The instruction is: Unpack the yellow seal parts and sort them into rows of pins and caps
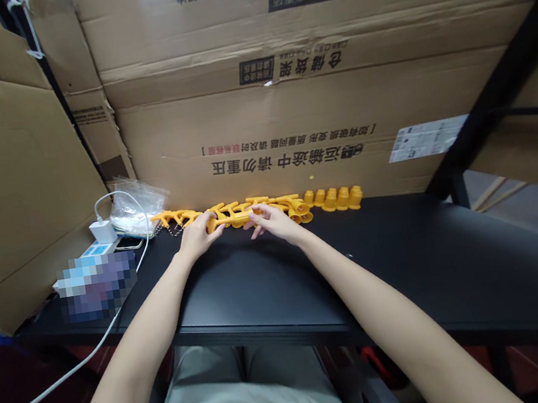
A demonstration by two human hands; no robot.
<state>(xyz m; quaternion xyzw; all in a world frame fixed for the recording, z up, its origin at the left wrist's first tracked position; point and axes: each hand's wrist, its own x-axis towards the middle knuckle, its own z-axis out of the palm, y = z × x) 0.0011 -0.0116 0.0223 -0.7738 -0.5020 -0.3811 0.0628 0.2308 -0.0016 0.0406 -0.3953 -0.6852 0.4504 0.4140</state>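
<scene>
At the back of the black table, a yellow plastic branch-shaped piece [235, 219] lies level between my two hands. My left hand [197, 237] is closed on its left end, thumb in front and fingers behind. My right hand [277, 222] has its fingertips at the right end, closed around it, though the exact contact is too small to see clearly. Behind the hands runs a row of similar yellow branched pieces [219, 208]. Several yellow cup-shaped pieces lie just right of my right hand, their open ends [302, 210] facing me.
More yellow cups [336, 197] stand stacked along the cardboard wall [256, 116]. To the left are a clear plastic bag [135, 204], a power strip [97, 248] with a white charger [103, 231], and a white cable [92, 353] crossing the table edge [262, 324]. A dark chain lies near the bag.
</scene>
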